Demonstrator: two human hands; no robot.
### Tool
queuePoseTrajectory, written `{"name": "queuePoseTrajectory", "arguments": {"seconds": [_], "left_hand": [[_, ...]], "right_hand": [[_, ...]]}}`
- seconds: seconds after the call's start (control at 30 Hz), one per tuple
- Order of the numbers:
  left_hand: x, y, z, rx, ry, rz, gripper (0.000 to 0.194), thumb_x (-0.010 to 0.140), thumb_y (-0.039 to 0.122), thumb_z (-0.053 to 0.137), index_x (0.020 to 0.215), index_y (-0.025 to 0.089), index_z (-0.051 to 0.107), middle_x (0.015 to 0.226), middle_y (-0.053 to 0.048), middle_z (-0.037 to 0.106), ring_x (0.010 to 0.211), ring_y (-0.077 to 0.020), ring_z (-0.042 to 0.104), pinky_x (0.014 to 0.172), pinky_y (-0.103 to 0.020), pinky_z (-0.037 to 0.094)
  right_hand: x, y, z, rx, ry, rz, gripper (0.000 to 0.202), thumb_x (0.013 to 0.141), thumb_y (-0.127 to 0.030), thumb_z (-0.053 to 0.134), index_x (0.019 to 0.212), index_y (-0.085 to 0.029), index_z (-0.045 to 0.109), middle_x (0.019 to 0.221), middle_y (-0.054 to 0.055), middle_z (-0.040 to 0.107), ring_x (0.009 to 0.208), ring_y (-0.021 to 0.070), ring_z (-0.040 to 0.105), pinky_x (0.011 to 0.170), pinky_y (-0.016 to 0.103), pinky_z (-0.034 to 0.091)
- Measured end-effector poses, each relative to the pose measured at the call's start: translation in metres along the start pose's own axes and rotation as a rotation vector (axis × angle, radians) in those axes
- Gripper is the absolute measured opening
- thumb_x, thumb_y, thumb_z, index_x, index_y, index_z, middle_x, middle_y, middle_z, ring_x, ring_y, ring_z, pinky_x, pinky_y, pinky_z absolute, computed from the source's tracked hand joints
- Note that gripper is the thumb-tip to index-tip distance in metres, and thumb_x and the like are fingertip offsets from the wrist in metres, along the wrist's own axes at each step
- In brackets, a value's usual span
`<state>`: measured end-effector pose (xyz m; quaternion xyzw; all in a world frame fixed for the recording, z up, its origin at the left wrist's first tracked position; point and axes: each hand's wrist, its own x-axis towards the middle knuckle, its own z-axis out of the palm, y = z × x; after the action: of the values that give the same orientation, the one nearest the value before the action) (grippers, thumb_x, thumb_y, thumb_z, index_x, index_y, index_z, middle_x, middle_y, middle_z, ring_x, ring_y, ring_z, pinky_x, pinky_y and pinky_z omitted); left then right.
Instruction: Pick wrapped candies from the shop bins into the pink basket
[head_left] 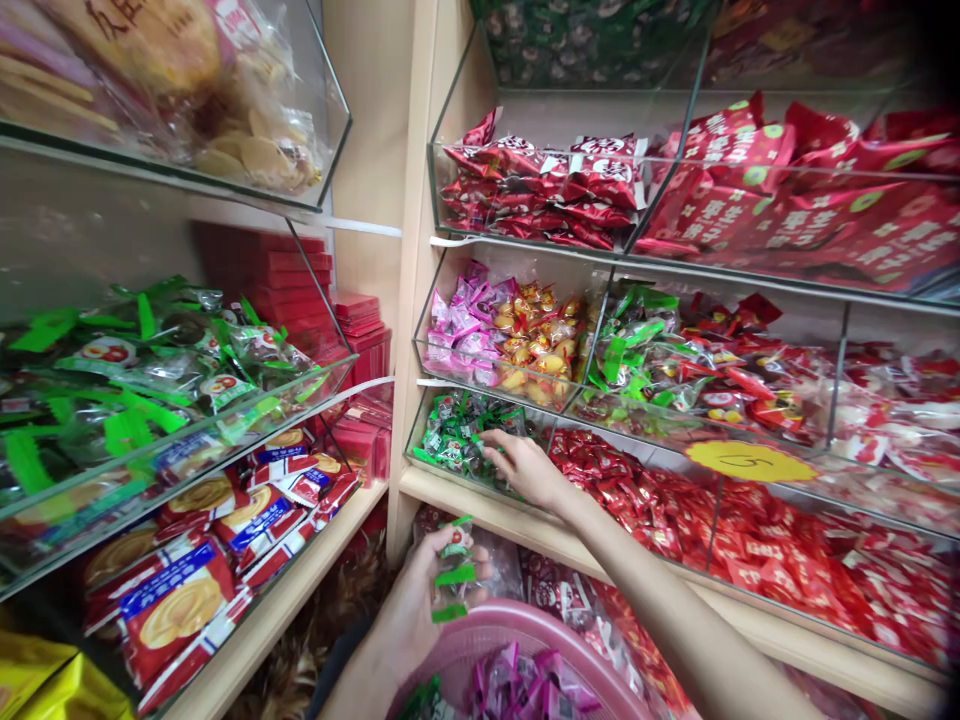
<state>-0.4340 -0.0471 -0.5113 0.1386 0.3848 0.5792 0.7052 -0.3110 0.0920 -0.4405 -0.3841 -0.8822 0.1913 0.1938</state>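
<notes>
My left hand [420,605] is closed around several clear packets with green ends [456,575], just above the rim of a pink basket [517,615]. Inside the basket lie purple-wrapped candies [517,685], with some green wrappers at its left. My right hand [521,468] reaches over the front of a low clear bin, its fingers drawn together at the tips on a small green-wrapped candy. Many more green-wrapped candies [446,425] fill that bin. My palm hides part of the bin's right side.
Clear-fronted bins rise in tiers, with red-wrapped candies [667,505] to the right and a yellow price tag [750,461] on one edge. At left, another bin holds green packets [165,360] above red-and-blue biscuit packs [180,610]. A wooden post [412,200] divides the shelves.
</notes>
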Motion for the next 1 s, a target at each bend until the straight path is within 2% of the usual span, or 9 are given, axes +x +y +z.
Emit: {"name": "queuePoseTrajectory", "arguments": {"seconds": [0.07, 0.17, 0.3, 0.47, 0.53, 0.6, 0.67, 0.73, 1.0], "left_hand": [[0.005, -0.005, -0.004, -0.044, 0.009, -0.043, 0.03, 0.074, 0.042, 0.059, 0.09, 0.016, 0.058, 0.091, -0.007, 0.068, 0.08, -0.0179, 0.066, 0.069, -0.028, 0.052], [0.011, -0.01, -0.008, -0.055, 0.015, -0.08, 0.035, 0.075, 0.04, 0.056, 0.102, 0.018, 0.056, 0.093, -0.006, 0.069, 0.078, -0.0173, 0.066, 0.064, -0.027, 0.052], [0.015, -0.013, -0.012, -0.067, 0.058, -0.07, 0.036, 0.072, 0.045, 0.061, 0.095, 0.017, 0.056, 0.088, -0.005, 0.069, 0.074, -0.0166, 0.067, 0.061, -0.025, 0.052], [0.013, -0.014, -0.011, -0.065, 0.106, -0.03, 0.034, 0.067, 0.043, 0.068, 0.084, 0.017, 0.053, 0.084, -0.005, 0.069, 0.073, -0.0175, 0.067, 0.063, -0.027, 0.053], [0.011, -0.013, -0.01, -0.069, 0.103, -0.038, 0.033, 0.067, 0.041, 0.069, 0.085, 0.017, 0.054, 0.085, -0.005, 0.069, 0.075, -0.0183, 0.067, 0.064, -0.028, 0.054], [0.011, -0.012, -0.009, -0.073, 0.096, -0.047, 0.034, 0.068, 0.04, 0.068, 0.089, 0.017, 0.056, 0.087, -0.006, 0.069, 0.076, -0.0188, 0.067, 0.064, -0.027, 0.054], [0.011, -0.012, -0.01, -0.079, 0.082, -0.044, 0.035, 0.068, 0.04, 0.068, 0.092, 0.016, 0.057, 0.088, -0.007, 0.069, 0.078, -0.0194, 0.067, 0.063, -0.027, 0.054], [0.012, -0.012, -0.011, -0.087, 0.069, -0.032, 0.035, 0.068, 0.04, 0.068, 0.092, 0.015, 0.057, 0.09, -0.007, 0.069, 0.079, -0.02, 0.066, 0.064, -0.027, 0.054], [0.004, -0.008, -0.004, -0.062, 0.103, -0.024, 0.034, 0.069, 0.038, 0.067, 0.093, 0.015, 0.06, 0.09, -0.007, 0.069, 0.076, -0.0186, 0.066, 0.063, -0.026, 0.053]], "right_hand": [[0.017, 0.005, 0.001, -0.287, 0.049, 0.08, 0.027, 0.086, -0.026, 0.049, 0.112, -0.02, 0.053, 0.108, 0.011, 0.06, 0.094, 0.0228, 0.06, 0.077, 0.032, 0.045], [0.033, 0.009, 0.011, -0.362, 0.079, 0.199, 0.03, 0.079, -0.026, 0.058, 0.106, -0.014, 0.055, 0.106, 0.018, 0.059, 0.097, 0.0307, 0.057, 0.074, 0.038, 0.044], [0.039, 0.015, 0.025, -0.342, 0.116, 0.256, 0.03, 0.074, -0.025, 0.06, 0.103, -0.016, 0.055, 0.105, 0.016, 0.06, 0.095, 0.0281, 0.057, 0.072, 0.035, 0.044], [0.033, 0.02, 0.023, -0.229, 0.218, 0.179, 0.039, 0.076, -0.026, 0.056, 0.113, -0.016, 0.051, 0.103, 0.01, 0.061, 0.098, 0.0227, 0.054, 0.081, 0.032, 0.041], [0.024, 0.015, 0.02, 0.02, 0.267, 0.124, 0.038, 0.079, -0.03, 0.053, 0.114, -0.017, 0.049, 0.104, 0.008, 0.06, 0.097, 0.0195, 0.054, 0.082, 0.03, 0.041], [0.01, 0.007, 0.017, 0.504, 0.24, 0.09, 0.033, 0.081, -0.034, 0.05, 0.109, -0.018, 0.05, 0.103, 0.007, 0.06, 0.092, 0.0174, 0.056, 0.078, 0.03, 0.045], [-0.006, -0.002, 0.015, 1.0, 0.12, 0.074, 0.025, 0.082, -0.036, 0.048, 0.101, -0.02, 0.052, 0.098, 0.005, 0.06, 0.085, 0.0162, 0.058, 0.072, 0.03, 0.047], [-0.021, -0.011, 0.012, 1.262, -0.012, 0.058, 0.022, 0.082, -0.036, 0.049, 0.095, -0.02, 0.054, 0.092, 0.004, 0.061, 0.079, 0.0153, 0.058, 0.069, 0.03, 0.049], [-0.042, -0.028, 0.006, 1.419, -0.055, 0.082, 0.019, 0.079, -0.034, 0.059, 0.09, -0.018, 0.058, 0.083, 0.001, 0.059, 0.073, 0.0118, 0.056, 0.07, 0.026, 0.048]]}}
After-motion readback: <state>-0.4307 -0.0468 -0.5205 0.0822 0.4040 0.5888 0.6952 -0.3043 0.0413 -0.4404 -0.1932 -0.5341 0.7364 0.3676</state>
